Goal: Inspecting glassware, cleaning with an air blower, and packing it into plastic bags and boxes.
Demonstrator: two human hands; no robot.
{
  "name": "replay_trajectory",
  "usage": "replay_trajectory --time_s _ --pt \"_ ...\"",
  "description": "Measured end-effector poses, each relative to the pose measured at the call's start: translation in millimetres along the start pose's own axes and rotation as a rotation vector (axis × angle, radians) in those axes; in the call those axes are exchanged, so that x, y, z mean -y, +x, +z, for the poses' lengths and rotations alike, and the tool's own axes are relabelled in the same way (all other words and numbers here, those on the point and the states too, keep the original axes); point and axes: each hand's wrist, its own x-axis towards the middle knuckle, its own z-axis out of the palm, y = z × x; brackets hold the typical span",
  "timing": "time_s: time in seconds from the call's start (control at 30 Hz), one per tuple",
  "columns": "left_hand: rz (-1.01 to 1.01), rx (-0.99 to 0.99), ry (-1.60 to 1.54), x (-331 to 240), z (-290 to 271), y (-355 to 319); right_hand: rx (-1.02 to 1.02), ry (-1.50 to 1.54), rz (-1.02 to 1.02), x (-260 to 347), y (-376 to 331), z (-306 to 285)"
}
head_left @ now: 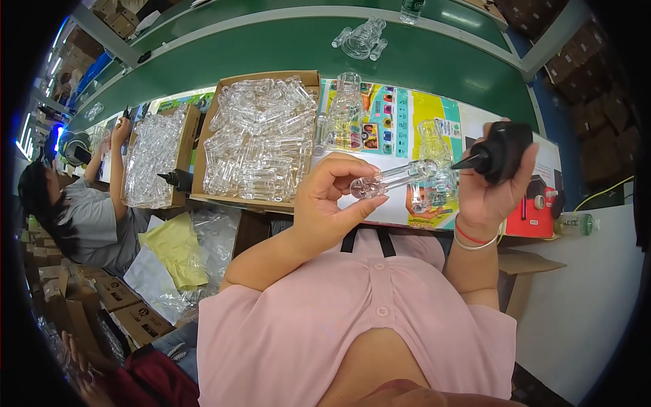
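1. Head view: the left hand (332,200) is raised in front of the chest, with thumb and fingertips pinched on the round end of a clear plastic tube (390,180).
2. The tube lies roughly level in the air between the two hands, above the near edge of the worktop (420,57), with its far end pointing toward the right hand.
3. The right hand (491,190) is closed around a black squeeze bottle (498,152). The bottle's pointed nozzle aims left and sits just beside the open end of the tube; whether they touch cannot be told.
4. A red band and a pale band circle the right wrist.
5. Behind the hands, a colourful printed sheet (400,115) lies on the green worktop, with a few clear plastic pieces standing on it.
6. To the left of the sheet, an open cardboard box (261,139) is heaped with clear plastic tubes.
7. A second box (159,156) of clear parts stands further left, with another black nozzle bottle (178,179) at its near corner.
8. At the far left, another person in a grey shirt (88,217) sits at the same worktop, with one hand raised.
9. The wearer's pink shirt fills the lower part of the view.
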Motion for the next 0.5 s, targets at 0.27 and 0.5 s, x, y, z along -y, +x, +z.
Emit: replay_trajectory --time_s 0.27,0.5 --pt "0.04 0.012 0.021 -2 -3 -1 0.17 -0.906 -0.336 -9 -19 44" --pt "0.056 0.001 -0.002 -2 -2 -1 0.23 -1.102 -0.326 -1 -31 51"
